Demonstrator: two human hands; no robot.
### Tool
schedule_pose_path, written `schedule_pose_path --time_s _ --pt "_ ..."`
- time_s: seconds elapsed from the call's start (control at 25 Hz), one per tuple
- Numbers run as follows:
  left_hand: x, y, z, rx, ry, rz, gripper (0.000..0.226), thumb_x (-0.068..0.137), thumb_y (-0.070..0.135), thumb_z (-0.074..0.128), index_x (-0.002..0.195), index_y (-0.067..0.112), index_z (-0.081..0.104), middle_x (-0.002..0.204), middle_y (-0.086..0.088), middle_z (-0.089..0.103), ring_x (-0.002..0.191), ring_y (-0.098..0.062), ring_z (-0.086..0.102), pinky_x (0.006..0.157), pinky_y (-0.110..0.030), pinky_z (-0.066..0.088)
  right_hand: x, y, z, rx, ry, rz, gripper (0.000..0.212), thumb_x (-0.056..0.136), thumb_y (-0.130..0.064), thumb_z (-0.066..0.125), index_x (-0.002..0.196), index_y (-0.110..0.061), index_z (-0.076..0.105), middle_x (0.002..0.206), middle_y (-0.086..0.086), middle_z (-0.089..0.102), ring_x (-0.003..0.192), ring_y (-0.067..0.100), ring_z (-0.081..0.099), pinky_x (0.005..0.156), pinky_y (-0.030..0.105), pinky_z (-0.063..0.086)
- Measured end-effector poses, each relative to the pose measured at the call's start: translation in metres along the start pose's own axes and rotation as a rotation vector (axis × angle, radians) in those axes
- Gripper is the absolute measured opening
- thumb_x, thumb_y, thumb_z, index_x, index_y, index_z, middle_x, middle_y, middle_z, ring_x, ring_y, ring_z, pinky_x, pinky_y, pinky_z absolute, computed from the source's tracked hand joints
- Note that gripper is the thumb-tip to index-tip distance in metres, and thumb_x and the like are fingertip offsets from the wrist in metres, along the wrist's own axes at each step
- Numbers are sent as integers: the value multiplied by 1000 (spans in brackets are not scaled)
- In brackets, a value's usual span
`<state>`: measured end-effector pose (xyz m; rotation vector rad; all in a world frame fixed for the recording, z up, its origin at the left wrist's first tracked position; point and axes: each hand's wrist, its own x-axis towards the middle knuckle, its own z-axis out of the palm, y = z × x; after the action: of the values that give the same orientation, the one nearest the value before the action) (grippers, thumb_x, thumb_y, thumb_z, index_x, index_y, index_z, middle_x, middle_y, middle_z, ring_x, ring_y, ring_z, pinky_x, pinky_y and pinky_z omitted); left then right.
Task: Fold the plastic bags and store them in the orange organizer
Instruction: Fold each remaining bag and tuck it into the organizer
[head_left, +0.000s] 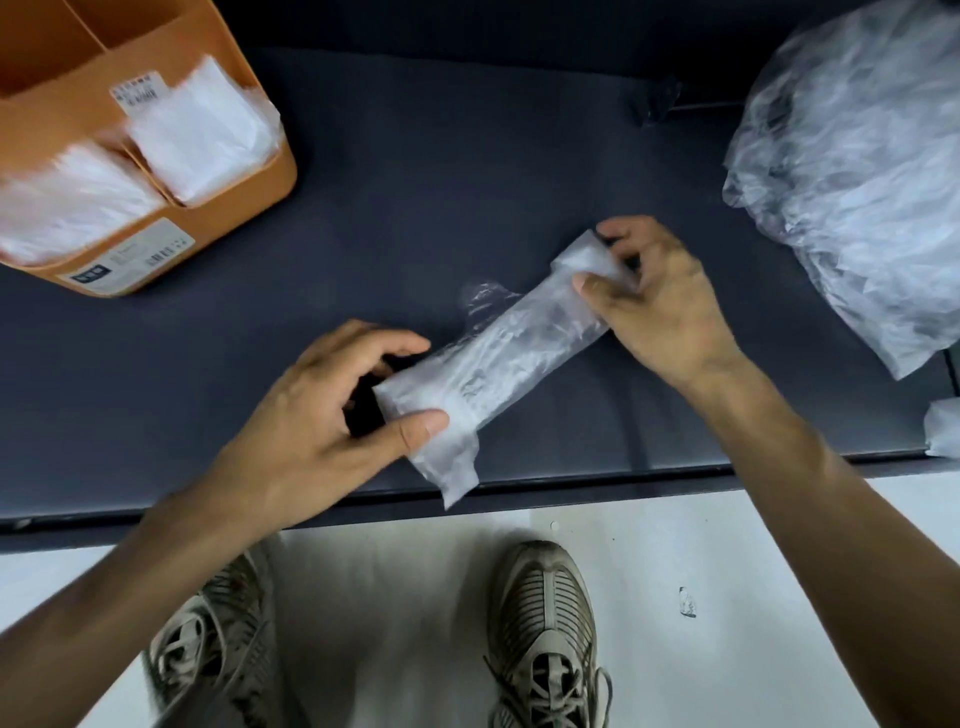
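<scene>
A clear plastic bag (498, 358), folded into a long narrow strip, lies slantwise over the dark table (415, 182). My left hand (322, 421) pinches its near left end between thumb and fingers. Its far right end is gripped by my right hand (660, 301). The orange organizer (234, 218) stands at the far left. Two of its near compartments hold folded bags (197, 135), and its rear compartments look empty.
A big heap of loose plastic bags (857, 171) fills the right side of the table. A small bit of plastic (943, 426) sits at the right edge. The table's front edge runs just below my hands; my shoes (545, 634) stand on the white floor.
</scene>
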<state>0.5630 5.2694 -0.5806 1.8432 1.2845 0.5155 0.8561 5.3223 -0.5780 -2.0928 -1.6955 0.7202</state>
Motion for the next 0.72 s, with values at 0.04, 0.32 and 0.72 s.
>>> schedule_pose_path --time_s 0.04,0.32,0.72 --pt "-2 -4 -1 23 -54 57 64 77 72 63 131 37 55 125 26 52 119 -5 52 92 -13 38 -3 1 1 -111 88 -72 48 89 -29 70 133 -19 55 124 0 57 104 20 58 91 31 50" --pt "-4 -13 7 215 30 270 52 87 56 64 123 19 68 129 6 59 109 -18 57 100 -26 43 -89 -31 30 1 150 -476 19 94 -24 60 105 -13 70 106 -1 70 90 21 64 82 44 47" --pt "-9 -20 11 656 -70 501 46 91 36 51 130 17 68 150 -9 49 131 -30 46 100 -47 36 -98 -23 52 -110 42 -557 37 86 -33 59 115 -13 71 134 1 61 123 26 55 93 41 40"
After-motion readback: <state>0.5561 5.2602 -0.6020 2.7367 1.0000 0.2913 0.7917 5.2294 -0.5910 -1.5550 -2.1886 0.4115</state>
